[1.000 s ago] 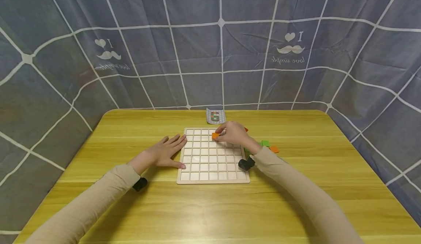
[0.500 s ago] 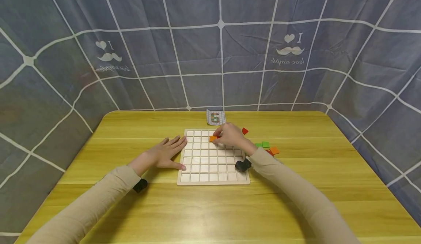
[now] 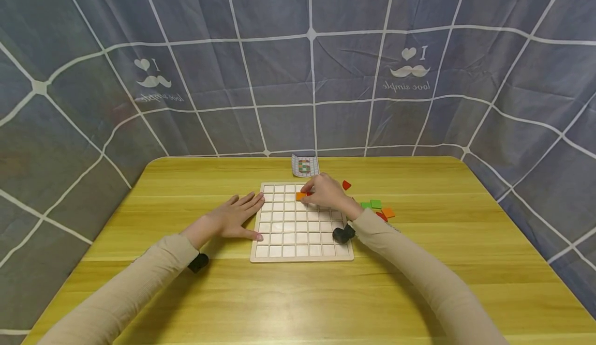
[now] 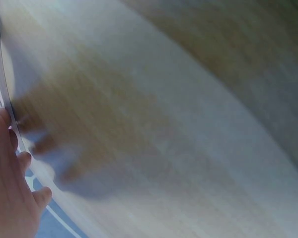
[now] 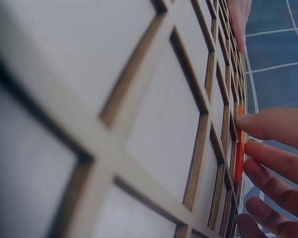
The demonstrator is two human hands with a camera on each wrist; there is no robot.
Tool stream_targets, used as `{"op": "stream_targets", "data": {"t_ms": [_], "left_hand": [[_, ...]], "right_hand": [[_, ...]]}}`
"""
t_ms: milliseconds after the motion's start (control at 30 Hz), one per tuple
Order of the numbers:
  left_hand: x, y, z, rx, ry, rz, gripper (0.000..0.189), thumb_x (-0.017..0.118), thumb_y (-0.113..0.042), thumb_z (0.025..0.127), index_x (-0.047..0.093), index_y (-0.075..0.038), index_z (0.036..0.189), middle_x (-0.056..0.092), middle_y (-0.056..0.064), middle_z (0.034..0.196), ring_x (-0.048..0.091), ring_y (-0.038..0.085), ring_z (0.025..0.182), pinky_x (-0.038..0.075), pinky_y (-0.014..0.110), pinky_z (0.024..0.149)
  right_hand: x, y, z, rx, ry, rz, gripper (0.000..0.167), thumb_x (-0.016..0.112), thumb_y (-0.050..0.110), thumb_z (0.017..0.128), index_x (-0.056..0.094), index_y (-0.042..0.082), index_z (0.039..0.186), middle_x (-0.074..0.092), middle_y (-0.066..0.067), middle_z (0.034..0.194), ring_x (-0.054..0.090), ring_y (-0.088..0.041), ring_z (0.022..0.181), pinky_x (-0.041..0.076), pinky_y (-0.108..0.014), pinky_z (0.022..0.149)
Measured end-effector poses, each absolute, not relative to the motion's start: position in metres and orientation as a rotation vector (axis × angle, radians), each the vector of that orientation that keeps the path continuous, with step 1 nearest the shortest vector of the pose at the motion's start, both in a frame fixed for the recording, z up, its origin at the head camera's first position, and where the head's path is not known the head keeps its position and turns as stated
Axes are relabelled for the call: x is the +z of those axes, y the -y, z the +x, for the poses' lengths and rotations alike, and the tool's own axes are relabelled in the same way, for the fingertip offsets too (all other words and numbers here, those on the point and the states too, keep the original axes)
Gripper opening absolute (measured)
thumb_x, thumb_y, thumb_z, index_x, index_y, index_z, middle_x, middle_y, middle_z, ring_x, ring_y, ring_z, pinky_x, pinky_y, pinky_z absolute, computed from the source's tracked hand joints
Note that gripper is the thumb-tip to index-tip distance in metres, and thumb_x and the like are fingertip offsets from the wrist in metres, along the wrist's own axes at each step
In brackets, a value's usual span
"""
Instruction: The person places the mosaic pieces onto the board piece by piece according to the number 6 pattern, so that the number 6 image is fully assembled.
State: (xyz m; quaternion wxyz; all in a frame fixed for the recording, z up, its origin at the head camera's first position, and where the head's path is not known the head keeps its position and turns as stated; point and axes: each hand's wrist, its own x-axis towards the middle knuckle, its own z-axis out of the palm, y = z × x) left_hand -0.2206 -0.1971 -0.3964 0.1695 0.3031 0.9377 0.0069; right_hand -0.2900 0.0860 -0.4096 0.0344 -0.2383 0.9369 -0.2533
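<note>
A wooden grid board (image 3: pixel 302 259) lies on the table. My left hand (image 3: pixel 236 218) rests spread on its left edge, thumb towards the near side; in the left wrist view its fingers (image 4: pixel 24 161) show at the board's side. My right hand (image 3: pixel 328 191) is over the far rows, thumb and index finger pinching the right side of an orange square tile (image 3: pixel 300 196). A red tile (image 5: pixel 238 171) sits right beside the orange one, partly under the fingers. The right wrist view shows both tiles low at the grid.
Behind the board lies a small card (image 3: pixel 304 166) printed with a coloured grid pattern. Right of the board are loose green tiles (image 3: pixel 375 204), an orange tile (image 3: pixel 388 212) and red pieces (image 3: pixel 346 185). A grey curtain (image 3: pixel 279 76) surrounds the table's far side.
My right hand has brought the orange tile slightly left and nearer, down into the grid, and has barely moved in the last half second. The left hand has stayed in place.
</note>
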Motion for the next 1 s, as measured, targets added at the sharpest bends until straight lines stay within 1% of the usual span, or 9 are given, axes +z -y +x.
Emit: {"op": "stream_targets", "data": {"t_ms": [300,500,700,833,1000], "left_hand": [[-0.397,0.197,-0.222,0.015,-2.667,0.864,0.104,0.05,-0.072,0.085,0.007,-0.009,0.156,0.002,0.011,0.163,0.003,0.033,0.15,0.007,0.059,0.119],[-0.397,0.197,-0.222,0.015,-2.664,0.86,0.103,0.049,-0.072,0.085,0.008,-0.01,0.156,0.002,0.011,0.163,0.003,0.034,0.15,0.007,0.059,0.119],[-0.397,0.197,-0.222,0.013,-2.661,0.856,0.104,0.048,-0.073,0.084,0.007,-0.01,0.156,0.001,0.01,0.163,0.003,0.033,0.15,0.007,0.059,0.119],[-0.398,0.198,-0.223,0.012,-2.667,0.858,0.104,0.048,-0.074,0.084,0.006,-0.011,0.156,0.001,0.01,0.163,0.003,0.033,0.15,0.006,0.059,0.119],[-0.399,0.199,-0.223,0.018,-2.663,0.856,0.104,0.048,-0.073,0.084,0.007,-0.01,0.156,0.001,0.01,0.163,0.003,0.032,0.15,0.006,0.059,0.119]], "right_hand": [[-0.409,-0.087,-0.29,-0.788,-2.877,-0.746,0.024,0.079,0.032,0.079,0.078,0.019,0.1,0.075,0.0,0.101,0.066,-0.015,0.089,0.048,-0.021,0.057],[-0.408,-0.091,-0.29,-0.816,-2.882,-0.764,0.025,0.079,0.029,0.079,0.077,0.018,0.102,0.074,0.001,0.101,0.066,-0.014,0.088,0.049,-0.023,0.063],[-0.403,-0.104,-0.287,-0.845,-2.879,-0.745,0.027,0.075,0.027,0.082,0.075,0.018,0.108,0.071,-0.003,0.105,0.064,-0.017,0.083,0.048,-0.027,0.061],[-0.401,-0.114,-0.289,-0.858,-2.894,-0.753,0.029,0.072,0.027,0.084,0.074,0.016,0.111,0.071,-0.004,0.108,0.064,-0.02,0.087,0.05,-0.03,0.064],[-0.401,-0.129,-0.29,-0.881,-2.912,-0.731,0.029,0.073,0.025,0.083,0.073,0.015,0.111,0.071,-0.004,0.107,0.063,-0.022,0.089,0.05,-0.033,0.068]]}}
